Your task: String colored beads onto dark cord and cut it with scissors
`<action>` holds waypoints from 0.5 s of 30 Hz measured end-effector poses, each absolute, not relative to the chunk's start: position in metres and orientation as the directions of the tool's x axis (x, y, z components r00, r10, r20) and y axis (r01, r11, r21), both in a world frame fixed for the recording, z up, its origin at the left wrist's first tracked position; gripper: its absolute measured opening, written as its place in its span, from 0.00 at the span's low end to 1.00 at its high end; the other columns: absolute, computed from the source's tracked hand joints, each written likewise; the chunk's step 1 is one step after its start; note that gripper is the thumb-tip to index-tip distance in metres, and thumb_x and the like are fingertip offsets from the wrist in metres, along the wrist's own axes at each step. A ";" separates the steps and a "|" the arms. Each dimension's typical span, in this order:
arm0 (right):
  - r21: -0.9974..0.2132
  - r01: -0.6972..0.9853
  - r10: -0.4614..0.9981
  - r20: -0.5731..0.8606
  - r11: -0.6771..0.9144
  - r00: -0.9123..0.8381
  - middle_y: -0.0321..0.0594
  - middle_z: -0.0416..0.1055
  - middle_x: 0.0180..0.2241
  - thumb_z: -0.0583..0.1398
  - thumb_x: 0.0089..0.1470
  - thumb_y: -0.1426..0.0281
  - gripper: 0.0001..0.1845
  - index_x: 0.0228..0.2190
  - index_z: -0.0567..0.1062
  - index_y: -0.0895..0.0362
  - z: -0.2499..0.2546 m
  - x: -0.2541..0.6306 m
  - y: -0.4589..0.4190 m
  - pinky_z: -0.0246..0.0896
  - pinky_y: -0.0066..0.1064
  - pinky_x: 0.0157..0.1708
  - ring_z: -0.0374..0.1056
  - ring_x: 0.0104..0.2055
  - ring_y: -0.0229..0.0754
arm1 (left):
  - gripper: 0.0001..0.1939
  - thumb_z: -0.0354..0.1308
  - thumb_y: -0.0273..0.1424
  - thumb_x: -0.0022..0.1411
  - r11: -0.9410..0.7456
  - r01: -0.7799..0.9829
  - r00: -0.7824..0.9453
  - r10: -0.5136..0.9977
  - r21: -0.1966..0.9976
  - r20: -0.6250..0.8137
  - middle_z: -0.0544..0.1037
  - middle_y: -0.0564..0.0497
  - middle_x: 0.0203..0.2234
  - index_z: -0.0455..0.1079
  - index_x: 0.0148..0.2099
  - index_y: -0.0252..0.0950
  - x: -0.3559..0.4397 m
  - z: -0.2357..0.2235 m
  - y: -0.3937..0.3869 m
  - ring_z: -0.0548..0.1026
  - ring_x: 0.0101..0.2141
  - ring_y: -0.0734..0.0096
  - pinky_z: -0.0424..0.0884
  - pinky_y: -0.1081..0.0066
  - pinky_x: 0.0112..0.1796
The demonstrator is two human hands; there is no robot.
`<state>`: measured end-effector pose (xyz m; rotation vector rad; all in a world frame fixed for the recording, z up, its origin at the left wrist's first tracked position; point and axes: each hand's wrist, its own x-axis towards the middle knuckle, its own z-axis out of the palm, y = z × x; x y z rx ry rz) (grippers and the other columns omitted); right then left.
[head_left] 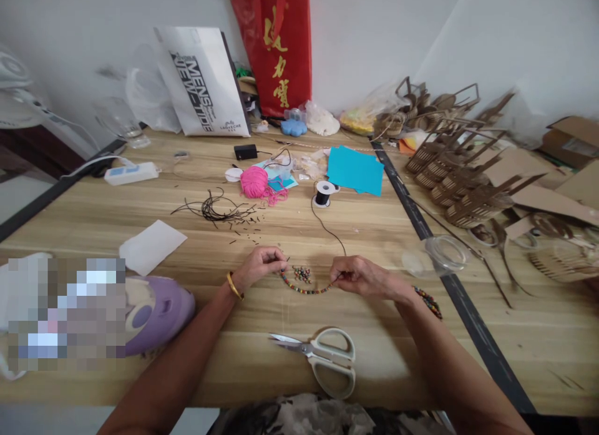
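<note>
Between my two hands hangs a curved string of small colourful beads (306, 291), strung on dark cord. My left hand (262, 266), with a gold bangle at its wrist, pinches the left end, and a short tip of cord sticks out past the fingers. My right hand (358, 277) pinches the cord at the right end. A small heap of loose beads (302, 274) lies on the table inside the curve. From a spool of black cord (322, 195), a line of cord runs toward my right hand. Scissors (318, 354) with pale handles lie partly open near me.
Cut black cords (218, 207) and a pink yarn ball (254, 182) lie farther back, near blue sheets (355, 170). Another beaded strand (428, 303) rests by my right forearm. Woven baskets (461, 179) stand at right; a purple object (161, 313) is at left.
</note>
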<state>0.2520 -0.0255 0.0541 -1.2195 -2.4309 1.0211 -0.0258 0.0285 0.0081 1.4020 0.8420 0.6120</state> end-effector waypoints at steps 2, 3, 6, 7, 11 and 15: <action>-0.688 0.590 0.775 -0.063 0.423 -0.629 0.39 0.72 0.27 0.58 0.51 0.76 0.06 0.31 0.75 0.60 0.057 0.247 -0.027 0.56 0.23 0.25 0.64 0.25 0.34 | 0.14 0.64 0.37 0.52 0.130 0.097 0.594 0.788 0.987 -0.162 0.77 0.49 0.24 0.69 0.29 0.29 -0.026 0.010 0.027 0.72 0.26 0.75 0.68 0.75 0.30; -0.690 0.579 0.772 -0.047 0.434 -0.634 0.39 0.71 0.27 0.58 0.52 0.76 0.05 0.31 0.75 0.60 0.058 0.244 -0.027 0.56 0.23 0.26 0.64 0.25 0.34 | 0.14 0.64 0.37 0.52 0.141 0.094 0.600 0.782 0.986 -0.169 0.77 0.49 0.24 0.69 0.29 0.29 -0.025 0.011 0.025 0.72 0.26 0.75 0.68 0.75 0.30; -0.691 0.540 0.750 0.005 0.480 -0.661 0.39 0.71 0.29 0.57 0.53 0.76 0.06 0.31 0.75 0.59 0.059 0.234 -0.028 0.56 0.23 0.27 0.64 0.27 0.34 | 0.15 0.64 0.37 0.52 0.166 0.086 0.623 0.761 0.982 -0.183 0.76 0.50 0.24 0.69 0.29 0.29 -0.023 0.012 0.022 0.72 0.25 0.76 0.69 0.75 0.29; -0.692 0.526 0.741 0.020 0.496 -0.672 0.39 0.71 0.29 0.57 0.54 0.75 0.06 0.32 0.75 0.59 0.060 0.231 -0.028 0.56 0.23 0.27 0.65 0.27 0.34 | 0.15 0.64 0.38 0.52 0.172 0.087 0.628 0.755 0.981 -0.188 0.76 0.49 0.24 0.69 0.29 0.29 -0.022 0.013 0.020 0.72 0.24 0.76 0.69 0.75 0.28; -0.664 0.499 0.712 0.072 0.556 -0.698 0.39 0.70 0.32 0.56 0.57 0.75 0.06 0.34 0.73 0.58 0.064 0.216 -0.028 0.57 0.24 0.30 0.66 0.30 0.35 | 0.17 0.64 0.40 0.51 0.184 0.099 0.651 0.731 0.978 -0.204 0.76 0.49 0.24 0.69 0.29 0.29 -0.017 0.013 0.016 0.70 0.22 0.77 0.68 0.76 0.25; -0.612 0.483 0.675 0.116 0.626 -0.729 0.40 0.69 0.33 0.55 0.60 0.74 0.06 0.36 0.73 0.57 0.065 0.205 -0.026 0.57 0.24 0.32 0.66 0.32 0.36 | 0.19 0.64 0.42 0.50 0.194 0.098 0.680 0.703 0.976 -0.208 0.75 0.50 0.23 0.69 0.30 0.29 -0.012 0.012 0.012 0.69 0.21 0.78 0.66 0.77 0.24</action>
